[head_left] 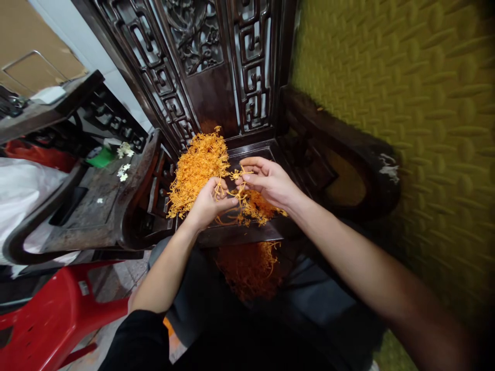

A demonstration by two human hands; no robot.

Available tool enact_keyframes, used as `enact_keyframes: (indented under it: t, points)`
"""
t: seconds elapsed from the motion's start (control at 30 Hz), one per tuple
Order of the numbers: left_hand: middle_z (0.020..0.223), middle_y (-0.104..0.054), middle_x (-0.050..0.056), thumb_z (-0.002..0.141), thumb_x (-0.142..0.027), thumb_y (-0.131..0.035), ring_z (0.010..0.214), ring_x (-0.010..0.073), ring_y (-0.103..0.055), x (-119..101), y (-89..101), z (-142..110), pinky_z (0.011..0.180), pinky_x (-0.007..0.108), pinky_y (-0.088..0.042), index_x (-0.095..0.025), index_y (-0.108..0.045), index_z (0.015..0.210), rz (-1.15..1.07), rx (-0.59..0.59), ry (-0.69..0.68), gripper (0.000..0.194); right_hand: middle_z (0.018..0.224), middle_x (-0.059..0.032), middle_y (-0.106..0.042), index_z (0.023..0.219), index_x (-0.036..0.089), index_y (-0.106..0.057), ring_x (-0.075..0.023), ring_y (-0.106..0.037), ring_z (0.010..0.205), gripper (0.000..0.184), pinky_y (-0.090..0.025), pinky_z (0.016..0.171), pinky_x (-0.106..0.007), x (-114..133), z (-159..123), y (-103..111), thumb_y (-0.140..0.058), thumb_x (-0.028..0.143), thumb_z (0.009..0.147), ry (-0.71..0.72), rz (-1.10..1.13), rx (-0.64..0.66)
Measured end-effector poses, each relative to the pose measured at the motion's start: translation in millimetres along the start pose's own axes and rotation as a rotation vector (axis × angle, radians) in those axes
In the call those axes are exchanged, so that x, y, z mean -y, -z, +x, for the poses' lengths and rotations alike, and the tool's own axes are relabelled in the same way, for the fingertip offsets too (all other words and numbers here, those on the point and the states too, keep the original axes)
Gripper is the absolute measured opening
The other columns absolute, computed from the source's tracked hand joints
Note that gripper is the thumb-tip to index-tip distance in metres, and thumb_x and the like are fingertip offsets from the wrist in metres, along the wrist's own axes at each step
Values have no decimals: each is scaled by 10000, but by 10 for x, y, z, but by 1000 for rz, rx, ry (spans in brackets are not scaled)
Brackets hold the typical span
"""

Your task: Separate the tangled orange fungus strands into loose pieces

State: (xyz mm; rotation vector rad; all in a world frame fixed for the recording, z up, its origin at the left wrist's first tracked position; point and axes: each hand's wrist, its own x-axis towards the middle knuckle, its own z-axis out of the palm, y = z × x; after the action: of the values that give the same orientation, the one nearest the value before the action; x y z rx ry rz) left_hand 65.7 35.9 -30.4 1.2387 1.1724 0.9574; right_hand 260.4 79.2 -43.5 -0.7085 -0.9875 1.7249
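A heap of thin orange strands [197, 170] lies on the seat of a dark carved wooden chair [270, 234]. My left hand [209, 203] pinches a small bunch of the strands above the seat's front. Just to its right, my right hand [268, 181] grips the same tangle of strands [237, 191], so the two hands nearly touch. A smaller spread of strands [259, 206] lies under my right hand. More orange strands [247, 268] lie in shadow below the seat's front edge, over my lap.
A second dark wooden chair [96, 206] stands at the left, small white flowers [124, 161] on it. A red plastic stool [50, 319] is at the lower left, a white bag [19, 190] behind it. A yellow-green padded wall [406, 103] fills the right.
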Motion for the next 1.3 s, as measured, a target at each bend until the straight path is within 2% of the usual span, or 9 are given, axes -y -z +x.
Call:
enact_keyframes:
  t: [0.1, 0.23, 0.4, 0.63, 0.77, 0.87, 0.97, 1.1, 1.3]
  points:
    - [803, -612, -29, 681, -300, -898, 659, 97, -527, -11, -34, 6, 628, 236, -414, -190, -538, 901, 124, -54, -13, 436, 912, 17, -696, 1195, 226, -672, -132, -708, 789, 583, -582, 765, -295, 84, -26, -8, -857, 186, 644, -8, 56, 26]
    - [792, -652, -16, 728, -315, -860, 679, 116, -565, -31, -62, -4, 665, 253, -450, -178, -607, 902, 228, -40, -49, 337, 892, -12, -732, 966, 171, -723, -105, -670, 738, 379, -581, 784, -288, 24, -25, -47, -900, 237, 638, -48, 8, -26]
    - [750, -709, 7, 792, -249, -767, 703, 139, -613, -71, -55, -57, 700, 270, -467, -162, -712, 763, 484, 59, -69, 107, 767, -23, -732, 808, 169, -638, -134, -708, 676, 282, -598, 662, -271, -54, 100, 39, -872, 181, 651, 5, 72, -334]
    - [787, -731, 1, 850, -258, -750, 716, 121, -642, -333, -113, -467, 681, 234, -463, -166, -731, 853, 527, 643, -7, 94, 809, -4, -720, 971, 202, -705, -157, -709, 735, 198, -622, 768, -363, 118, 335, 806, -774, 238, 788, 429, -322, -603]
    - [959, -751, 53, 964, -342, -646, 864, 143, -690, 130, -375, -887, 809, 249, -522, -169, -702, 962, 419, 659, -183, 181, 898, -66, -740, 906, 160, -799, -213, -685, 780, 164, -588, 840, -432, -118, 329, 858, -776, 171, 745, 284, -1111, -349]
    - [1161, -719, 132, 989, -215, -545, 1113, 215, -671, 849, -628, -1146, 984, 338, -529, -156, -674, 1109, 713, 463, -169, 186, 1054, -148, -725, 958, 126, -811, -268, -676, 903, 187, -558, 885, -447, -352, 277, 626, -738, 155, 788, 205, -1599, -71]
    - [1510, -524, 253, 929, -103, -526, 1409, 322, -524, 1337, -733, -1284, 1131, 445, -467, -73, -576, 1355, 1061, 591, -113, 430, 1271, -190, -670, 1079, 129, -789, -341, -604, 1149, 258, -483, 1005, -506, -624, 234, 280, -607, 227, 924, 292, -1799, 124]
    - [1341, -685, 172, 874, -119, -599, 1186, 294, -697, 1228, -564, -1268, 948, 365, -571, -169, -642, 1307, 1127, 821, -41, 439, 1339, -136, -674, 1169, 192, -758, -283, -623, 1144, 342, -498, 978, -434, -1200, 253, -204, -463, 269, 1015, 334, -1822, 664]
    - [993, -797, 61, 924, -303, -621, 928, 248, -763, 811, -200, -1307, 816, 323, -577, -284, -717, 1189, 1088, 832, 20, 282, 1636, -202, -406, 1456, 79, -576, -360, -440, 1461, 528, -389, 1172, -520, -1886, 391, -376, -548, 330, 993, 272, -1928, 690]
